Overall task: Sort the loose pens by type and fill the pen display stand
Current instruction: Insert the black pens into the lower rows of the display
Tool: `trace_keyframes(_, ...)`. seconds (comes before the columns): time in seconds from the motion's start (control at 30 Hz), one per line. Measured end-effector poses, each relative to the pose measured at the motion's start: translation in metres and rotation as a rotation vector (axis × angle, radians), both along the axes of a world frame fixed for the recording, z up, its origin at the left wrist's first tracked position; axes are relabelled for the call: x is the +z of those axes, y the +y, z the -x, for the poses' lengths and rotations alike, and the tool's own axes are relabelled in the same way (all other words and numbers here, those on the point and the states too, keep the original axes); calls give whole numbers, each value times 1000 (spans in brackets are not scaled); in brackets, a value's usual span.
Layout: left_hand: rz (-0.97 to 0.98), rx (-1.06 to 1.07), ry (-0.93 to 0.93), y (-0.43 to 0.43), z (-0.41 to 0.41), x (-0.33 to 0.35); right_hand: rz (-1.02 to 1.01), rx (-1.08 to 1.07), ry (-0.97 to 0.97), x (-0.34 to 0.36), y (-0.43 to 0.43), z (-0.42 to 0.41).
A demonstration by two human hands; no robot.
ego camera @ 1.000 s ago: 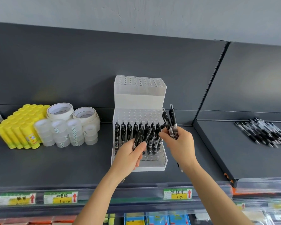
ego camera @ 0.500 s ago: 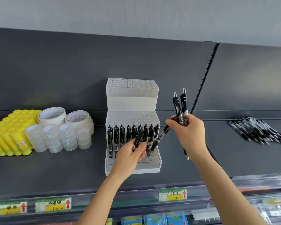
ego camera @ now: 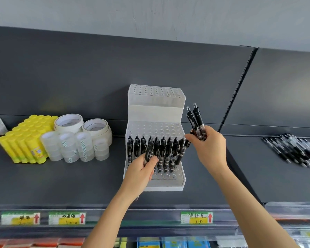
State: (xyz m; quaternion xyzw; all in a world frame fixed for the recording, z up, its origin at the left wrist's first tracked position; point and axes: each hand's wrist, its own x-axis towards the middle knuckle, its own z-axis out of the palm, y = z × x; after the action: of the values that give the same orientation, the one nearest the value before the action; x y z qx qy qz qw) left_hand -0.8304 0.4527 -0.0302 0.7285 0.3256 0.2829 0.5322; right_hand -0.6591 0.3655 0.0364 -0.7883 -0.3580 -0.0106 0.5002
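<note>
A white stepped pen display stand point(ego camera: 155, 111) sits on the dark shelf, its lower tier holding several black pens point(ego camera: 164, 149) upright. My left hand point(ego camera: 141, 173) grips a bundle of black pens point(ego camera: 149, 151) in front of the stand's lower tier. My right hand point(ego camera: 210, 149) holds two black pens point(ego camera: 196, 120) upright at the stand's right side, and its fingers pinch a third pen point(ego camera: 183, 152) that leans into the lower tier's right end. A pile of loose black pens point(ego camera: 293, 149) lies on the shelf to the right.
Yellow glue sticks point(ego camera: 25, 138) and rolls of tape point(ego camera: 79, 138) stand left of the stand. A slotted upright point(ego camera: 237, 86) divides the two shelf sections. Price labels point(ego camera: 196, 217) line the shelf's front edge, with more goods below.
My right hand has risen from the stand's front to its right side with the pens. My left hand has slid slightly left along the lower tier. The view has shifted a little.
</note>
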Motion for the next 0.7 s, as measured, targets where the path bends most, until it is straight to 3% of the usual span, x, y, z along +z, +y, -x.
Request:
trace_keyframes(0.17, 55, -16, -28, -1, 4, 1, 42, 25, -45, -3, 2, 1)
trace_keyframes(0.53, -93, 85, -17, 1, 15, 4, 160, 114, 16, -25, 1, 11)
trace_keyframes(0.7, -116, 169, -89, 10, 31, 9, -16, 19, 22, -17, -8, 19)
